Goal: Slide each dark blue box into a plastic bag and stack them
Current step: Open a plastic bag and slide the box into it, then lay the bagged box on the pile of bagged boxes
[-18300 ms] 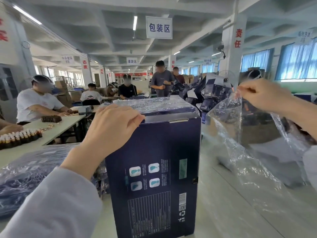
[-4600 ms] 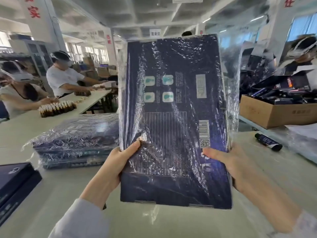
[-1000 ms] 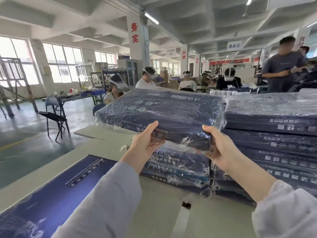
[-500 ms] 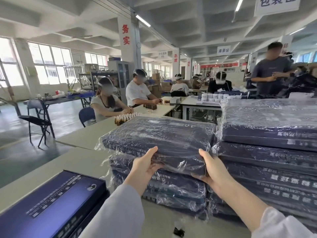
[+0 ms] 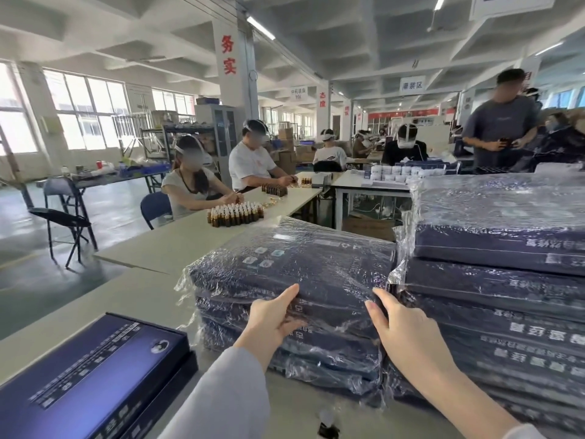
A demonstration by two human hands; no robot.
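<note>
I'm watching both hands holding the bagged box [image 5: 294, 274] by its near edge as it is lying flat on top of the short stack [image 5: 285, 346] on the worktop [image 5: 142, 299]. The left hand [image 5: 272, 315] is pinching the edge, thumb on top and fingers curling under. The right hand [image 5: 402, 327] is gripping the near right corner with its thumb over the top; its other fingers are hiding behind the box, so I'm only judging that they are wrapping under. Gripping at two spread points on the same edge is keeping the box level and letting the hands square it with the boxes below, which I'm reading as the point of this step. The short stack is sitting just beside the tall stack [image 5: 500, 280], plastic touching plastic, probably so the piles are bracing each other and saving room. Loose wrap is bunching at the corners and looking slippery, so I'm expecting the top box to skid if nudged. A bare box [image 5: 88, 375] is waiting at the near left, unbagged and within easy reach, so I'm taking it as the next to go in. Small brown bottles [image 5: 235, 213] are standing well apart on the next table.
</note>
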